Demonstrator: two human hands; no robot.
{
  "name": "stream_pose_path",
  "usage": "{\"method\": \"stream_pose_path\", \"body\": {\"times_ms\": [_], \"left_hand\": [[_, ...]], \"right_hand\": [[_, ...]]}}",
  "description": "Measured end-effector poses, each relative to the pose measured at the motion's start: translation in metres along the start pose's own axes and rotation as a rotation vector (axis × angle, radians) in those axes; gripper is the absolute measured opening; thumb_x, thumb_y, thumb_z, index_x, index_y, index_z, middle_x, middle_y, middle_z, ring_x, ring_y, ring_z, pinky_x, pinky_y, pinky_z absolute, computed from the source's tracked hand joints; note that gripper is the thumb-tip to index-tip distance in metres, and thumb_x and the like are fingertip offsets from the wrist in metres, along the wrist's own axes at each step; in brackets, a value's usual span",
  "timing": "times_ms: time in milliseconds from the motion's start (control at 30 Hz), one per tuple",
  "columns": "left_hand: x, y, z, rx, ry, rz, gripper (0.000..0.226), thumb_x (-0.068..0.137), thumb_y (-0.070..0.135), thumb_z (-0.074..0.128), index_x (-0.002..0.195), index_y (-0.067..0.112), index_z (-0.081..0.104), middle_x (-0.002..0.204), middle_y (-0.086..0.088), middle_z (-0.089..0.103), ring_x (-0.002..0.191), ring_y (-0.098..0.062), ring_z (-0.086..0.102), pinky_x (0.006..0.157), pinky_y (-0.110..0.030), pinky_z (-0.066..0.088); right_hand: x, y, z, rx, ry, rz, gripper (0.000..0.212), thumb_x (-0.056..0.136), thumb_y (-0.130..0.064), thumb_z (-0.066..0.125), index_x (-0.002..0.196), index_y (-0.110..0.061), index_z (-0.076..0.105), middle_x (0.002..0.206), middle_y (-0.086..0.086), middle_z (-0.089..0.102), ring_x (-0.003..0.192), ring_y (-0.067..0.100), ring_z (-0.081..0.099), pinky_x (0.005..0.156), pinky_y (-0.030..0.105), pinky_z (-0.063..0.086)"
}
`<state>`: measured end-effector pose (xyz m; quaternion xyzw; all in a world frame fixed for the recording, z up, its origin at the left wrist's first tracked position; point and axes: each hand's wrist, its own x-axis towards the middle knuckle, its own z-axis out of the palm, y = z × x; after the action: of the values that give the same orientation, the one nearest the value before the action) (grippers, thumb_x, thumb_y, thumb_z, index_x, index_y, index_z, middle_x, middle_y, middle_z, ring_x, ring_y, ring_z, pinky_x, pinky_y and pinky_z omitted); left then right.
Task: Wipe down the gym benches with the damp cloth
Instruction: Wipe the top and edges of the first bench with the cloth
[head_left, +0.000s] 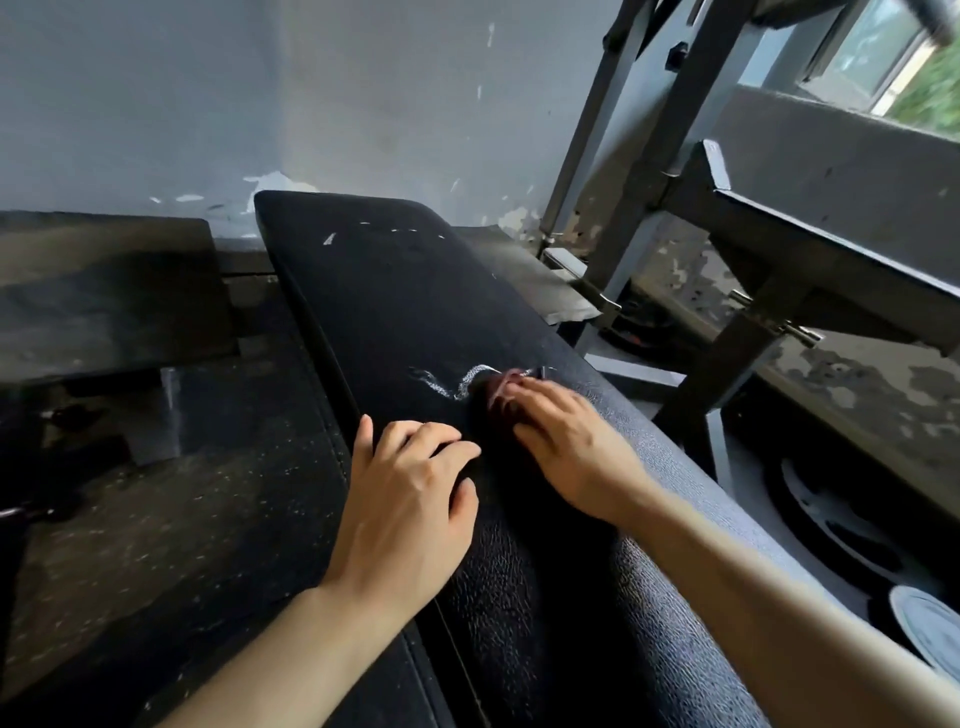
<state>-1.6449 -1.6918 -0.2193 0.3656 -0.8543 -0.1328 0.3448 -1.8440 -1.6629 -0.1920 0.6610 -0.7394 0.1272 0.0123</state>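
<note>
On the black bench (405, 291), right hand (566, 441) pressing dark cloth (493, 397), left hand (410, 493) braced beside

A padded desk (415, 291) runs away toward the wall (260, 104). Both hands rest on it: left hand (410, 488) near its left edge, right hand (566, 441) beside it, on a cloth (493, 397). A metal rack (727, 218) stands to the right.

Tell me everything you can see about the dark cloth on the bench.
The dark reddish-brown cloth is a small bunched wad, soft and crumpled, lying on the black textured vinyl bench pad. The right hand presses it flat with straight fingers, hiding most of it. A thin whitish wet streak curls on the pad beside it. The left hand rests on the pad nearby, apart from the cloth.
</note>
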Motion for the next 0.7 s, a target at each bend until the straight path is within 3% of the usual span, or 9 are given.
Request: {"method": "stream_pose_path", "body": {"times_ms": [167, 267, 400, 500, 633, 700], "left_hand": [[0.005, -0.012, -0.006, 0.001, 0.04, -0.032, 0.023, 0.08, 0.018, 0.062, 0.1, 0.021, 0.074, 0.102, 0.008, 0.067, 0.097, -0.02, 0.061, 0.104, -0.058, 0.036], [0.009, -0.02, -0.009, 0.003, 0.027, -0.054, 0.025, 0.08, 0.018, 0.06, 0.101, 0.022, 0.073, 0.103, 0.009, 0.066, 0.099, -0.019, 0.06, 0.104, -0.058, 0.036], [0.015, -0.024, -0.008, 0.005, 0.004, -0.081, 0.028, 0.08, 0.011, 0.07, 0.105, 0.022, 0.072, 0.109, 0.008, 0.065, 0.104, -0.019, 0.059, 0.106, -0.058, 0.035], [0.017, -0.025, -0.009, -0.008, -0.005, -0.09, 0.029, 0.08, 0.011, 0.071, 0.107, 0.021, 0.072, 0.11, 0.007, 0.065, 0.105, -0.02, 0.059, 0.105, -0.059, 0.036], [0.016, -0.031, -0.014, 0.027, -0.002, -0.097, 0.029, 0.078, 0.013, 0.075, 0.107, 0.017, 0.072, 0.109, 0.004, 0.066, 0.104, -0.023, 0.06, 0.103, -0.058, 0.037], [0.016, -0.037, -0.02, 0.043, 0.002, -0.091, 0.03, 0.076, 0.013, 0.077, 0.106, 0.015, 0.072, 0.107, 0.002, 0.067, 0.1, -0.024, 0.062, 0.098, -0.051, 0.043]], "right_hand": [[0.052, 0.042, -0.005, -0.065, -0.002, 0.392, 0.042, 0.1, -0.029, 0.041, 0.141, -0.018, 0.043, 0.147, 0.01, 0.041, 0.133, 0.032, 0.036, 0.111, 0.036, 0.026], [0.077, 0.018, 0.005, -0.063, 0.017, 0.362, 0.042, 0.1, -0.025, 0.04, 0.14, -0.013, 0.043, 0.146, 0.014, 0.042, 0.132, 0.034, 0.036, 0.108, 0.033, 0.023], [0.082, -0.025, 0.017, -0.053, 0.04, 0.156, 0.047, 0.101, -0.027, 0.041, 0.146, -0.017, 0.037, 0.152, 0.005, 0.036, 0.139, 0.028, 0.028, 0.112, 0.029, 0.016], [0.067, -0.016, 0.014, -0.047, -0.011, 0.043, 0.048, 0.101, -0.029, 0.042, 0.148, -0.02, 0.035, 0.155, 0.0, 0.032, 0.142, 0.025, 0.026, 0.116, 0.03, 0.016], [0.073, 0.022, 0.002, -0.062, -0.007, 0.19, 0.045, 0.1, -0.027, 0.044, 0.144, -0.018, 0.041, 0.152, 0.005, 0.036, 0.139, 0.025, 0.032, 0.115, 0.03, 0.02], [0.078, 0.022, 0.001, -0.063, 0.007, 0.302, 0.045, 0.101, -0.027, 0.041, 0.145, -0.017, 0.039, 0.152, 0.007, 0.036, 0.139, 0.027, 0.03, 0.114, 0.032, 0.02]]}}
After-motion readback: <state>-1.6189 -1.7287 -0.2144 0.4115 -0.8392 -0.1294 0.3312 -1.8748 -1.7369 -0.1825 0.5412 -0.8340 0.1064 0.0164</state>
